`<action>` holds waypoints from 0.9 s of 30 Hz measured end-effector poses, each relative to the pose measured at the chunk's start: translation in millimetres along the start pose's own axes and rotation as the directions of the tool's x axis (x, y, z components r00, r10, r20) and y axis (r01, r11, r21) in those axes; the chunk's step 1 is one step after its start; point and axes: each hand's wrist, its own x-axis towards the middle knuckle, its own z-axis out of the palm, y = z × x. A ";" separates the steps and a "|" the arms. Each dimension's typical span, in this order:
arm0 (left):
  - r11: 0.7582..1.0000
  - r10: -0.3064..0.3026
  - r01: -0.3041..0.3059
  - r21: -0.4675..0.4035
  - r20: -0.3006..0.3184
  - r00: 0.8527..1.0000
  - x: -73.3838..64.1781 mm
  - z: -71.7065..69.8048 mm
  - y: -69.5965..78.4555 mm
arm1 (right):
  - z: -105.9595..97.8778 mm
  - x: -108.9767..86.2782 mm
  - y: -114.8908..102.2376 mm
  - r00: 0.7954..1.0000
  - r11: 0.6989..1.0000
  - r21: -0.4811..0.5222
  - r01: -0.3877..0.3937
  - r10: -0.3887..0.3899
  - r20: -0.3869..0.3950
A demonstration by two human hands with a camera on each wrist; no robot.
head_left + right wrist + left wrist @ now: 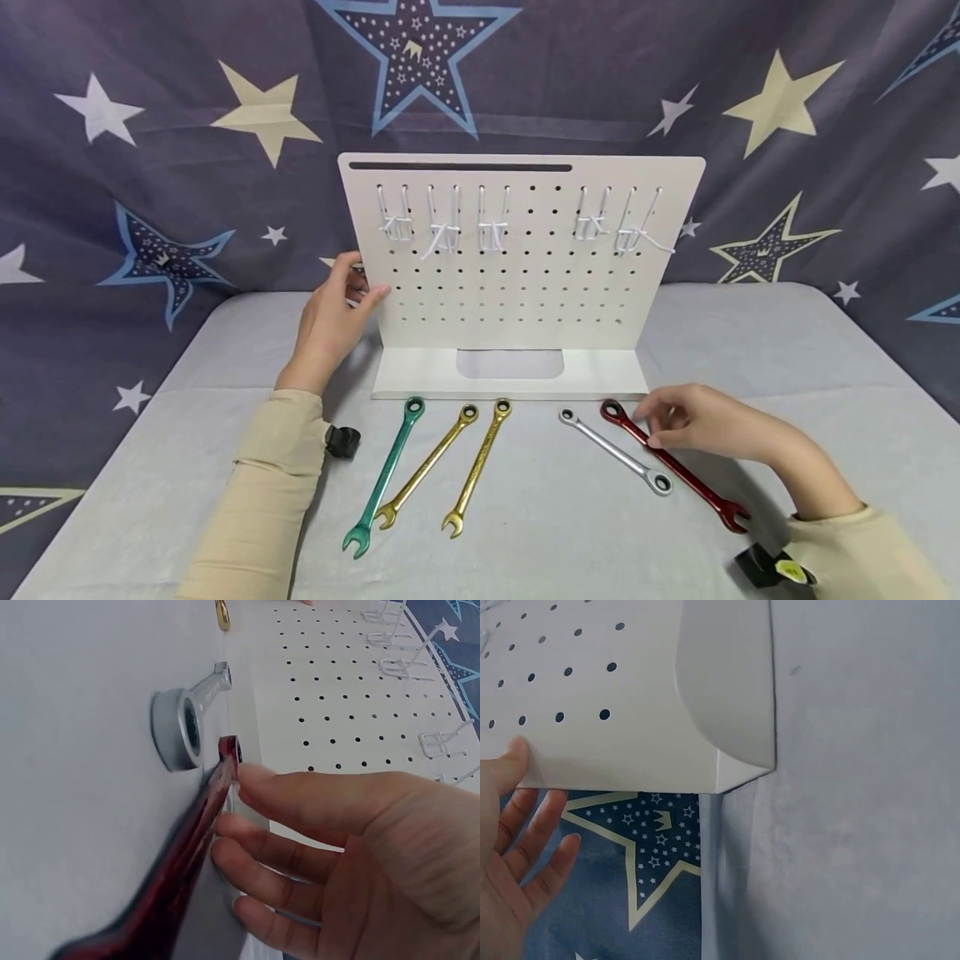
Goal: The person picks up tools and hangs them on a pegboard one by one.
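Note:
A white pegboard (517, 333) stands upright on its base. My left hand (333, 321) holds its left edge, the thumb on the front face and the other fingers behind. To the right, a dark red combination wrench (696, 482) lies slanted on the table. The thumb and bent fingers of my right hand (701, 423) are right beside its shaft near the ring end, with a gap between thumb and fingers in the right wrist view. Just left of it lies a silver double-ring wrench (611, 448).
A green wrench (388, 468) and two gold wrenches, a left one (427, 469) and a right one (480, 463), lie in front of the pegboard's left half. Several white wire hooks (492, 233) hang along its upper rows. A star-patterned curtain (570, 75) hangs behind the grey-covered table (555, 542).

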 end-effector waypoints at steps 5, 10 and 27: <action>1.000 0.002 -0.002 0.001 -0.001 1.000 -0.1 0.4 0.3 | 3.3 1.1 -0.8 1.000 1.000 -0.019 -0.005 0.005 0.007; 1.000 0.009 -0.009 0.005 -0.004 1.000 -0.2 0.3 0.2 | 5.4 2.0 -2.1 0.999 0.997 -0.063 -0.040 0.041 0.014; 1.000 -0.013 0.013 0.013 0.014 1.000 0.2 0.3 2.5 | 10.5 4.4 -4.1 0.996 0.988 -0.132 -0.081 0.078 -0.032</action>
